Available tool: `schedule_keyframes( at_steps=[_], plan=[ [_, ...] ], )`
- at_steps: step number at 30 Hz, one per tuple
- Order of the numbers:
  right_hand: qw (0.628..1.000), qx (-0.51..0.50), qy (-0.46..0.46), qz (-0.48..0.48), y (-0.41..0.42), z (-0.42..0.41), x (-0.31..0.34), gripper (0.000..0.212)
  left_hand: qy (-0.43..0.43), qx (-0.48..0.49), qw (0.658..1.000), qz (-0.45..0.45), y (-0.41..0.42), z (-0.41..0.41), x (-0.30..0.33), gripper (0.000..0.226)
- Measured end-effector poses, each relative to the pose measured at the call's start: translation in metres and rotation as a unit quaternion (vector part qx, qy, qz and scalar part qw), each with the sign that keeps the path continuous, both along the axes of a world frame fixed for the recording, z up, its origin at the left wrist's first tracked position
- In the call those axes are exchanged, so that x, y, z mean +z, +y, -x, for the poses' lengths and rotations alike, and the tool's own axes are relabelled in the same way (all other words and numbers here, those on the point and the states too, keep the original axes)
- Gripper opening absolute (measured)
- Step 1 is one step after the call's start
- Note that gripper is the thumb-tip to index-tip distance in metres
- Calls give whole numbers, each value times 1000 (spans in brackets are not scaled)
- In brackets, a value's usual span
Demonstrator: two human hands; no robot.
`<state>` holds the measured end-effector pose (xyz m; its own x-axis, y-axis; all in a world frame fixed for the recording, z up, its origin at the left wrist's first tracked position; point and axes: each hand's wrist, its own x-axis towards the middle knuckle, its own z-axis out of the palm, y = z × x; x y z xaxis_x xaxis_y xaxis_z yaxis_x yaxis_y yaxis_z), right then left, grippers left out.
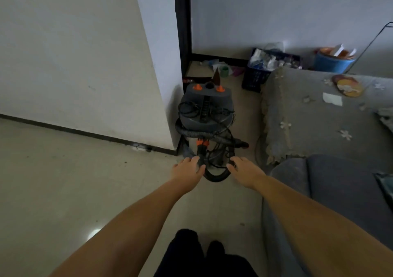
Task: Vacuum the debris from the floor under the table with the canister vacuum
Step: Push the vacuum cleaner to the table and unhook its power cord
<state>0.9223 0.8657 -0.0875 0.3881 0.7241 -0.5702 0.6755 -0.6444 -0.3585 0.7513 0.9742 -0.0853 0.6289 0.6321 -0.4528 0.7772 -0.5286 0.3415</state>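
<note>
Reaching down with both arms toward the canister vacuum (205,115), which stands on the floor (63,181) against the wall corner (161,85), beside a cloth-covered desk (319,115). Hose (214,175) and cord (191,108) are wound around and over the canister, hose looping low at the front. Left hand (187,169) sits at the left side of that hose loop, fingers (198,169) loosely curled and touching it; right hand (244,170) at the right side, fingers (230,166) spread and touching hose or cord. Cannot tell if either has actually closed a grip yet.

Progress: very early. Vacuum looks still packed up, hose not unwound, cord not plugged in as far as visible, nothing sucked up. Dark specks of debris (142,148) lie by the baseboard at the wall foot; floor under the desk is hidden by the cloth. Left to do, by my read: free hose and cord, power on, move the canister over, run the nozzle under the desk. Clutter, a basket (255,79) and a blue bucket (331,63) sit behind, well apart from the hands.
</note>
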Motion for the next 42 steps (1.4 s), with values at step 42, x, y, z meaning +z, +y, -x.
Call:
schedule_keyframes(
  at_steps=[42],
  plan=[
    [932, -352, 14, -89, 355, -158, -203, 50, 33, -45, 996, -67, 298, -194, -228, 82]
  ],
)
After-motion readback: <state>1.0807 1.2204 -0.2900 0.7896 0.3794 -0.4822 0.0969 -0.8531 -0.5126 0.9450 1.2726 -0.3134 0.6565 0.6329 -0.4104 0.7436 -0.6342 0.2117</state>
